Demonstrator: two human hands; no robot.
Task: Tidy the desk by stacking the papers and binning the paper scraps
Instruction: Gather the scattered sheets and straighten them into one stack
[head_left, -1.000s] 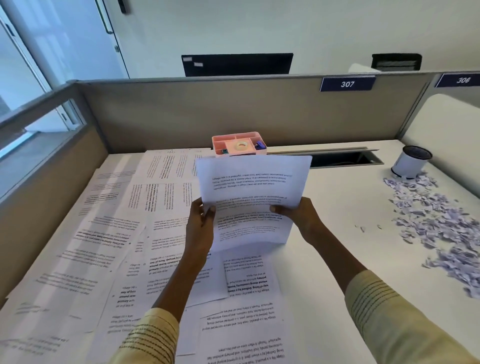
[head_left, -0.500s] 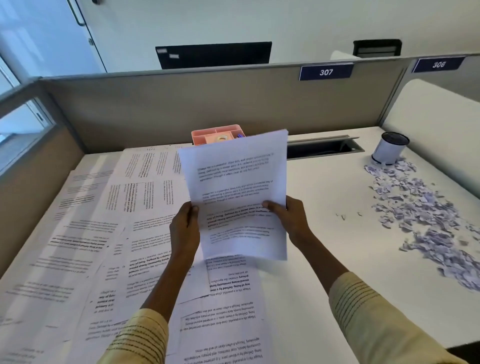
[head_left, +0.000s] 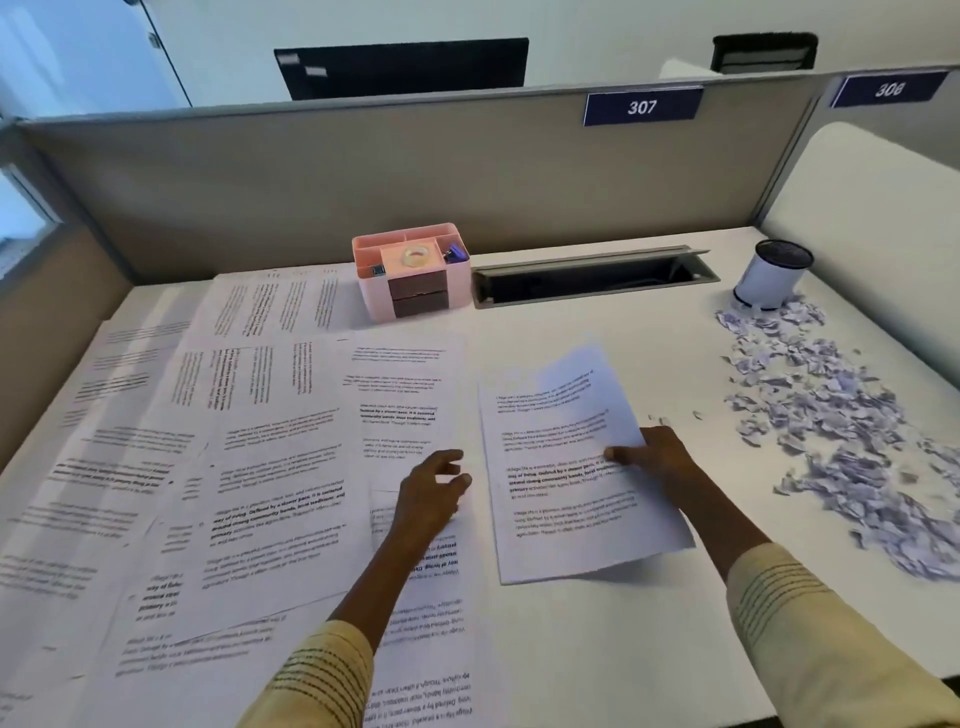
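basically thin floppy sheets (head_left: 576, 467): right hand (head_left: 657, 457) pinches their edge, left hand (head_left: 431, 493) loose, empty; grab loose papers (head_left: 280, 467) by edges.

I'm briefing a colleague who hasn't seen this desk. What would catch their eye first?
Printed white paper sheets overlap across the left half of the white desk, and a drift of small torn lilac-white paper scraps spreads along its right side below a small white cylindrical bin. In the middle, the right hand holds one printed sheet low over the desk, the left hand beside it.
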